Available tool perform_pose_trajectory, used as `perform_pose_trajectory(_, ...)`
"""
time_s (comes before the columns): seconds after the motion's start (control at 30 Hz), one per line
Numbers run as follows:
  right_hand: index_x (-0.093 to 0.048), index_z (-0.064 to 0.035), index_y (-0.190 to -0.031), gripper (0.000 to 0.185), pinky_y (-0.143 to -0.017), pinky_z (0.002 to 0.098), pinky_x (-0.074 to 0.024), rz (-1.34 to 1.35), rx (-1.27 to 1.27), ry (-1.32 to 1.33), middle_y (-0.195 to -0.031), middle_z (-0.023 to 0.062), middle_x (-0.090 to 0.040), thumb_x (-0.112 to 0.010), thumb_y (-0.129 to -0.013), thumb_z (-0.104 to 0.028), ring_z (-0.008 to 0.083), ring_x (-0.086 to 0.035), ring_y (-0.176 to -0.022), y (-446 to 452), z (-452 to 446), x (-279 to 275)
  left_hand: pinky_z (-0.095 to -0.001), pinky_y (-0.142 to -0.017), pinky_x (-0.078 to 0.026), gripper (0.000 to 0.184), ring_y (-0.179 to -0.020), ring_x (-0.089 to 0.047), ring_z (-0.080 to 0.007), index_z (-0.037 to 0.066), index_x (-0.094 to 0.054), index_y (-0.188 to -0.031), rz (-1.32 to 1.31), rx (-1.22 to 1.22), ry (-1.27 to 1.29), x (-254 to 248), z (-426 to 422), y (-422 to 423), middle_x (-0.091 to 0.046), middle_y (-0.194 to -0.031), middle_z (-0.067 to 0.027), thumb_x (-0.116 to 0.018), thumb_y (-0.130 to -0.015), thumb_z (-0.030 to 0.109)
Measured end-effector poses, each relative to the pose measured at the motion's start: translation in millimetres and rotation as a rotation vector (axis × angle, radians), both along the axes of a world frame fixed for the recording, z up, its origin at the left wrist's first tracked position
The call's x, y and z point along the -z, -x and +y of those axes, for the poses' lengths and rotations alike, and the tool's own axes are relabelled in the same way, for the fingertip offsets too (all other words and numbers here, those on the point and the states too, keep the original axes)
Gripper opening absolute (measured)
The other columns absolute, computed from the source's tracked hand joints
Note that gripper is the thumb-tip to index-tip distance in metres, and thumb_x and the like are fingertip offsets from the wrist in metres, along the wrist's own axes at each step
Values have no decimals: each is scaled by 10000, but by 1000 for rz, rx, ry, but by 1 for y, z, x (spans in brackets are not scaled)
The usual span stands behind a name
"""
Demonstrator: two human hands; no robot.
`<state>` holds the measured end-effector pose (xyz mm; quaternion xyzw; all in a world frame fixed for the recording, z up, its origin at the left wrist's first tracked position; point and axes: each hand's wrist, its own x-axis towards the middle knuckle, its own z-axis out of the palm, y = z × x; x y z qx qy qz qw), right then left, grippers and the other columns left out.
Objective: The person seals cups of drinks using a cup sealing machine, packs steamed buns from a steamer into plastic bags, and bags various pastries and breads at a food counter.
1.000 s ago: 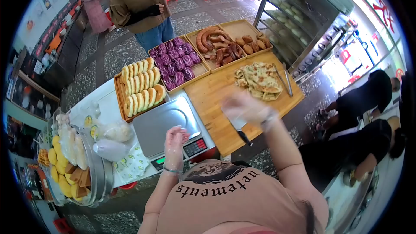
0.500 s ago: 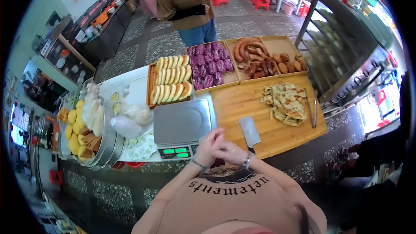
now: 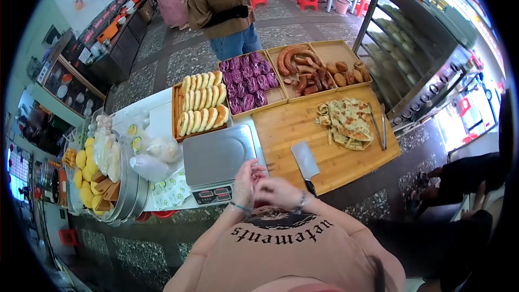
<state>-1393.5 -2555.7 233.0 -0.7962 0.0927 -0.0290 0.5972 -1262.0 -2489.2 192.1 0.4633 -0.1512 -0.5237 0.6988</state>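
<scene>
My left hand (image 3: 246,183) and my right hand (image 3: 277,192) meet in front of my chest, both in thin clear gloves. The fingers of both are curled, and whatever may be between them is too small to make out. Just beyond my left hand is the metal scale (image 3: 218,157). A cleaver (image 3: 305,160) lies on the wooden board (image 3: 275,135), to the right of my right hand, its black handle towards me. Flatbread pieces (image 3: 348,121) are heaped on the board, with metal tongs (image 3: 384,127) beside them.
Trays of white buns (image 3: 203,97), purple rolls (image 3: 247,81) and sausages (image 3: 303,67) line the far edge. Steamers with yellow buns (image 3: 86,196) and plastic bags (image 3: 151,166) stand left. A person (image 3: 219,5) faces the counter; a glass cabinet (image 3: 397,48) stands right.
My right hand has come from over the board to meet my left hand, which has moved in towards my chest. The view has also shifted.
</scene>
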Motion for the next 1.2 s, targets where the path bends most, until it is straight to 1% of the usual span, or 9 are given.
perform_pose_trajectory(0.07, -634, -64, -914, 134, -581, 266, -441, -296, 644, 20, -700, 58, -580, -668, -834, -166, 151, -541, -641, 12, -11, -35, -256, -685, -461, 251, -724, -540, -127, 14, -503, -1107, 39, -105, 8, -8, 1, 0, -585, -839, -64, -421, -992, 221)
perform_pose_trajectory(0.13, -642, -75, -910, 169, -523, 234, -413, -601, 851, 454, -672, 18, -570, -726, -769, -117, 121, -508, -564, 35, -29, -89, -253, -678, -459, 219, -718, -537, -123, 18, -503, -1090, 30, -91, 13, -9, 6, -2, -573, -820, -55, -431, -987, 198)
perform_pose_trajectory(0.27, -651, -55, -964, 274, -444, 232, -324, -928, 981, 830, -622, -3, -525, -766, -720, -101, 100, -417, -475, 58, -49, -148, -246, -678, -461, 153, -698, -521, -108, 31, -501, -1039, 25, -57, -1, -10, 13, 0, -540, -807, -31, -449, -977, 161)
perform_pose_trajectory(0.47, -655, -78, -924, 263, -442, 260, -340, -853, 931, 842, -601, 6, -524, -778, -699, -139, 135, -445, -471, 57, -31, -146, -247, -653, -472, 140, -708, -519, -111, 44, -508, -1019, 9, 1, -3, -15, 11, -2, -539, -806, -29, -442, -974, 160)
perform_pose_trajectory(0.53, -657, -89, -889, 212, -458, 305, -391, -547, 644, 951, -608, 30, -545, -761, -713, -146, 192, -498, -484, 57, -26, -136, -246, -650, -466, 139, -700, -519, -114, 43, -512, -1012, -8, 30, -39, -2, 8, -5, -541, -803, -32, -447, -972, 159)
perform_pose_trajectory(0.6, -653, -85, -848, 144, -487, 374, -420, -374, 450, 748, -608, 77, -558, -713, -749, -170, 274, -542, -528, 48, -17, -108, -249, -644, -463, 136, -686, -520, -118, 43, -520, -996, -1, 71, -107, 6, 4, -12, -545, -798, -37, -457, -968, 160)
perform_pose_trajectory(0.87, -616, -51, -777, 102, -487, 335, -446, -214, 990, 553, -598, 105, -568, -604, -849, -122, 261, -591, -537, 93, 29, -48, -263, -686, -470, 131, -706, -531, -122, 44, -530, -986, -14, 309, -163, 46, -27, -1, -555, -816, -36, -478, -945, 157)
perform_pose_trajectory(1.07, -614, -51, -794, 123, -470, 304, -424, -282, 1035, 560, -592, 90, -560, -595, -871, -145, 229, -565, -502, 169, 20, -38, -238, -672, -449, 106, -710, -527, -102, 52, -535, -987, -93, 484, -23, 17, -66, 80, -561, -806, -22, -489, -932, 130)
perform_pose_trajectory(1.2, -635, -48, -795, 136, -511, 313, -439, -237, 1101, 461, -618, 101, -574, -588, -868, -153, 230, -569, -534, 261, 9, -30, -235, -678, -455, 129, -717, -531, -97, 51, -540, -991, -95, 494, -73, 39, -79, 174, -568, -809, -26, -501, -913, 147)
